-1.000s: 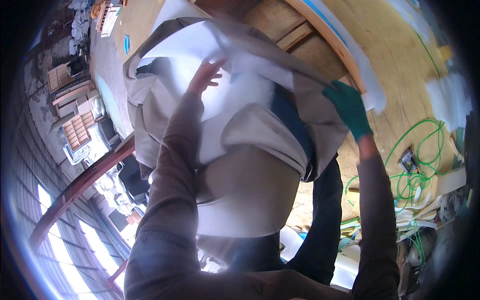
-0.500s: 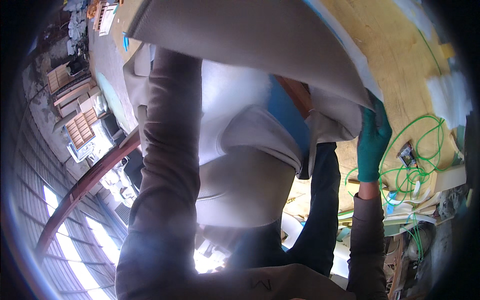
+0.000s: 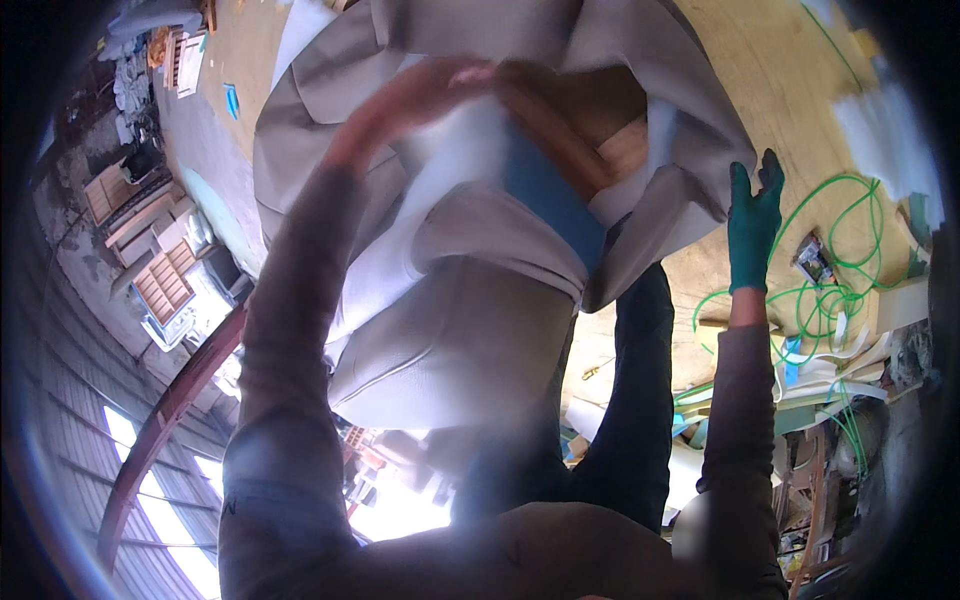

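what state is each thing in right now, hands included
Cover: rumpled, gaping open in the middle
Left hand: over the cover, too blurred to tell its grip
Right hand: gloved, open, at the cover's edge
Blue panel: partly exposed
Wood: partly exposed
Green cord: loose, tangled

Room beyond R hand (image 3: 753, 225); grey cover (image 3: 688, 80) prob. blocks left.

- Hands: two, a bare left hand (image 3: 455, 80) and a right hand (image 3: 755, 220).
- Green glove (image 3: 755, 245): one, on the right.
- Sleeves: two, left sleeve (image 3: 290, 330) and right sleeve (image 3: 745, 430).
- Grey cover (image 3: 460, 340): one.
- Blue panel (image 3: 548, 195): one.
- Wooden trays, slatted: two, upper tray (image 3: 107, 193) and lower tray (image 3: 163, 287).
- Curved beam (image 3: 165, 425): one.
- Window strips (image 3: 180, 555): at least two.
- Green cord (image 3: 822, 315): loops too tangled to count.
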`<action>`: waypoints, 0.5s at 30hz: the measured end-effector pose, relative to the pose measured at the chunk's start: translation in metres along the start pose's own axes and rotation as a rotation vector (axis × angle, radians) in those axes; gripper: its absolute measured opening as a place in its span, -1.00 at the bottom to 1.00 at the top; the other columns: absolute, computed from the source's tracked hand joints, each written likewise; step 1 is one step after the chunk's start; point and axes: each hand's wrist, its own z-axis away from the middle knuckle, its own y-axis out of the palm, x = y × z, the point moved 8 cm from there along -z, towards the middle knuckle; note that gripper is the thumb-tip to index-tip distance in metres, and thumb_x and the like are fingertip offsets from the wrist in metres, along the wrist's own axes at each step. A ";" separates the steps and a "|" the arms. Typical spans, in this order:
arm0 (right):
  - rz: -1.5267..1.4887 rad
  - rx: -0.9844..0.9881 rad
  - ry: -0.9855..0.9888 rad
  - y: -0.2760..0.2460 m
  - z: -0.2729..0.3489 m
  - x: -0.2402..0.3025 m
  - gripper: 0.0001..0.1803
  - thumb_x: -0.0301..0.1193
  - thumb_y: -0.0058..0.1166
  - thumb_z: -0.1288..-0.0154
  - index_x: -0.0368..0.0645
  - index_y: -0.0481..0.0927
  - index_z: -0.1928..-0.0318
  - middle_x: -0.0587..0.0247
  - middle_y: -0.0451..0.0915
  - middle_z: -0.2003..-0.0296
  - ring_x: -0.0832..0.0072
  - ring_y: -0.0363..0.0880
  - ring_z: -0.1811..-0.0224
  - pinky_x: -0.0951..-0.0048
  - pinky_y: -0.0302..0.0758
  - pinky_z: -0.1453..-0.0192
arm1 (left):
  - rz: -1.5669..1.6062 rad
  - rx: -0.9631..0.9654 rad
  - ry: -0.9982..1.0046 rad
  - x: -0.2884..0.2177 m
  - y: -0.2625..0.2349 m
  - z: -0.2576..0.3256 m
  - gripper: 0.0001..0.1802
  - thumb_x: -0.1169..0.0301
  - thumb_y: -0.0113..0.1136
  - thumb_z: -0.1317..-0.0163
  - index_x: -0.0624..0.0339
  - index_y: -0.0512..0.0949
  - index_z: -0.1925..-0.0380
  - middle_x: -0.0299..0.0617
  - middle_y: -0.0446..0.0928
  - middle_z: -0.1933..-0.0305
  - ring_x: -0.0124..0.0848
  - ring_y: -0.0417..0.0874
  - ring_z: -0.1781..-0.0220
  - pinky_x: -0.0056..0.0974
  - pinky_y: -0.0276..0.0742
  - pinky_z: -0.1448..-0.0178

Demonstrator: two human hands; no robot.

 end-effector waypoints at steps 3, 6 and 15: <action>-0.144 0.164 -0.031 -0.006 0.063 0.028 -0.42 -0.25 0.23 -0.61 -0.24 0.48 -0.49 -0.02 0.56 -0.44 0.27 0.53 -0.46 0.30 0.42 -0.50 | 0.297 -0.075 -0.103 -0.008 0.011 0.113 -0.51 0.24 0.28 -0.57 0.10 0.56 -0.42 -0.19 0.65 -0.36 -0.34 0.60 -0.44 -0.13 0.42 -0.58; -0.151 0.666 -0.061 0.039 0.151 0.068 -0.46 -0.33 0.28 -0.53 -0.25 0.55 -0.41 -0.05 0.63 -0.36 0.12 0.66 -0.36 0.19 0.55 -0.39 | 0.406 -0.129 -0.028 -0.032 0.007 0.202 -0.35 0.30 0.45 -0.39 0.08 0.51 -0.46 -0.12 0.50 -0.52 -0.25 0.43 -0.60 -0.09 0.26 -0.69; 0.164 0.578 -0.583 0.116 0.208 0.103 -0.62 -0.23 0.18 -0.59 -0.10 0.67 -0.27 0.01 0.73 -0.15 -0.05 0.73 0.02 0.03 0.64 -0.10 | 0.141 -0.409 -0.268 0.006 0.072 0.213 -0.57 0.35 0.35 -0.44 0.21 0.58 -0.25 0.13 0.68 -0.13 -0.01 0.75 -0.08 -0.07 0.61 -0.14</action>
